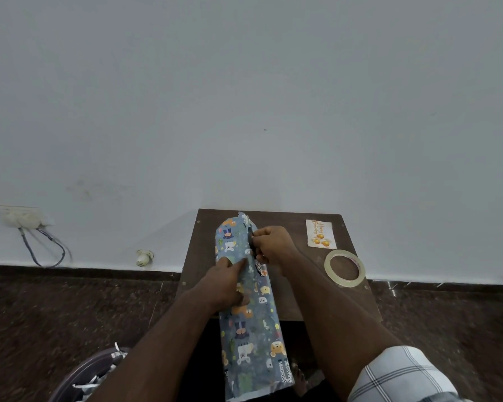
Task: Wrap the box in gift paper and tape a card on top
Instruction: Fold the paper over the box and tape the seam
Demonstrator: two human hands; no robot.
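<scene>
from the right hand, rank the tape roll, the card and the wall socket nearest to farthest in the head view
Measured from the right hand, which holds a dark tool against the gift paper:
1. Card, just to its right at the table's far edge.
2. Tape roll, right and nearer the person; close to the card's distance.
3. Wall socket, far left on the wall.

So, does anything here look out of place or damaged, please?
The gift paper is far too long: it hangs well past the near edge of the small table, and its far end looks ragged. The right hand grips a dark tool at the seam; the left hand presses the paper flat. The card and tape roll lie neatly.
</scene>
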